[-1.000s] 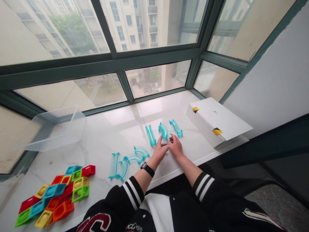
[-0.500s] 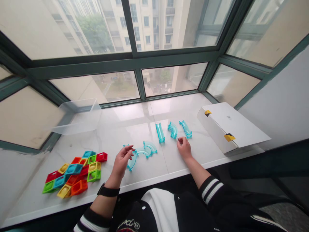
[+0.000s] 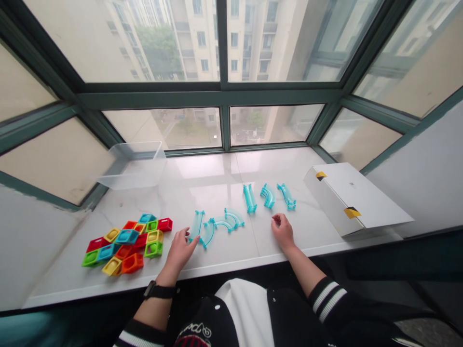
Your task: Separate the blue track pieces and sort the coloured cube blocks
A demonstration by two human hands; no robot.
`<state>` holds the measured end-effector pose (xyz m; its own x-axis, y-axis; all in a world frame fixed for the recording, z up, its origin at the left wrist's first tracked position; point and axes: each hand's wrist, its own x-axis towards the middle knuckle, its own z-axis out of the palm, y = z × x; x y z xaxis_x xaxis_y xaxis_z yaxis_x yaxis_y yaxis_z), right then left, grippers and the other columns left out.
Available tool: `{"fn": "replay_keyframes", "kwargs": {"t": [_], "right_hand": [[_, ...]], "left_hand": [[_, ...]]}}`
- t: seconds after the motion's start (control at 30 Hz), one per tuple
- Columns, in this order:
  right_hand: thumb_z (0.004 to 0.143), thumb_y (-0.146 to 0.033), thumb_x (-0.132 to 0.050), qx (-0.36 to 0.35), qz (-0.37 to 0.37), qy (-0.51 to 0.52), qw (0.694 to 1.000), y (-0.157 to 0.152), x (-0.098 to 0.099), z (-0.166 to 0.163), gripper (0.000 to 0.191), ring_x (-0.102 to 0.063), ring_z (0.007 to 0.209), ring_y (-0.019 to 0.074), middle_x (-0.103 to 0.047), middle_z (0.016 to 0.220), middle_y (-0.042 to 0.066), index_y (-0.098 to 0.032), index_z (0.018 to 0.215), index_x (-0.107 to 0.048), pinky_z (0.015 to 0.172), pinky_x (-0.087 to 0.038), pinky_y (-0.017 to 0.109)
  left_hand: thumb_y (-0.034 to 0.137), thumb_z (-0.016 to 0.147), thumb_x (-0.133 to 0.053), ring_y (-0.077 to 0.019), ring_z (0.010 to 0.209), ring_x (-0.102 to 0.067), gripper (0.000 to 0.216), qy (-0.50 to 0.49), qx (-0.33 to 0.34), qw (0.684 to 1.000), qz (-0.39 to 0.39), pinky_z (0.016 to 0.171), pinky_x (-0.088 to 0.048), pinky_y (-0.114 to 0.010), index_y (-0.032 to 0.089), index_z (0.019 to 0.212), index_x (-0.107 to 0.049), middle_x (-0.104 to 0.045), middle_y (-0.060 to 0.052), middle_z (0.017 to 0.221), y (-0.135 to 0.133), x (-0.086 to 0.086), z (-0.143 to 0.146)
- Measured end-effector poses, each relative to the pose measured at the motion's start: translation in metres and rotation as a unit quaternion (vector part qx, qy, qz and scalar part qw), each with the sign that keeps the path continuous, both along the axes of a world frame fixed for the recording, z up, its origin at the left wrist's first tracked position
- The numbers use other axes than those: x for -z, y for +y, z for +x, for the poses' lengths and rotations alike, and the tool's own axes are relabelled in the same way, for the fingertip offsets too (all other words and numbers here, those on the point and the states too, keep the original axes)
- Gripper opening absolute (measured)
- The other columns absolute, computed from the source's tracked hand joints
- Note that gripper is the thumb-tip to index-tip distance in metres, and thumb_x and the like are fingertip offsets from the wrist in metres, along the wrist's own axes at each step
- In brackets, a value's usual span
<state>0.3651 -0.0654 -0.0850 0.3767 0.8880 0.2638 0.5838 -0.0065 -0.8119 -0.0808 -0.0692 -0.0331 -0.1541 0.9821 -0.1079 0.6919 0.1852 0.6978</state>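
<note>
My left hand (image 3: 181,249) is at the near end of a straight translucent blue track piece (image 3: 197,222), with thumb and fingers on either side of it. Beside that piece, a curved track piece (image 3: 209,233) lies close to the thumb. Two more curved pieces, one track (image 3: 223,222) and another (image 3: 237,218), continue to the right. Loosely curled on the white surface, my right hand (image 3: 283,232) shows nothing between its fingers. Beyond it lie a straight track (image 3: 249,198), a short bent track (image 3: 268,196) and a wavy track (image 3: 287,196), apart from one another.
Colourful hollow blocks (image 3: 126,246) lie grouped at the left. A clear plastic bin (image 3: 135,180) stands behind them near the window. At the right sits a white box (image 3: 356,193) with yellow-black tabs. The white counter (image 3: 231,260) ends just before my body.
My left hand has come down from above the curved pieces to the straight track's near end. My right hand has drawn slightly back from the bent track. The view has shifted left.
</note>
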Motion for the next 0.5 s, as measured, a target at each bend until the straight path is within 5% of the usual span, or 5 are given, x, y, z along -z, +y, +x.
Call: {"fn": "replay_keyframes", "kwargs": {"t": [0.23, 0.5], "right_hand": [[0.086, -0.035, -0.054, -0.012, 0.006, -0.007, 1.0, 0.002, 0.0, -0.001, 0.023, -0.072, 0.098, 0.0301, -0.074, 0.101, 0.013, -0.023, 0.105, -0.06, 0.094, -0.06, 0.052], [0.088, -0.034, -0.054, -0.017, 0.001, -0.019, 1.0, 0.003, 0.003, 0.0, 0.029, -0.072, 0.096, 0.0287, -0.074, 0.101, 0.013, -0.021, 0.111, -0.063, 0.093, -0.061, 0.049]], "left_hand": [[0.058, 0.09, -0.054, -0.0381, 0.13, -0.06, 0.07, 0.148, 0.068, 0.986, -0.047, 0.11, -0.044, -0.045, 0.011, 0.141, -0.052, -0.063, -0.024, 0.137, 0.011, -0.003, 0.018], [0.06, 0.088, -0.06, -0.0344, 0.112, -0.068, 0.054, 0.133, 0.062, 0.987, -0.072, 0.092, -0.049, -0.038, 0.015, 0.118, -0.063, -0.071, -0.017, 0.118, 0.014, -0.004, 0.014]]}}
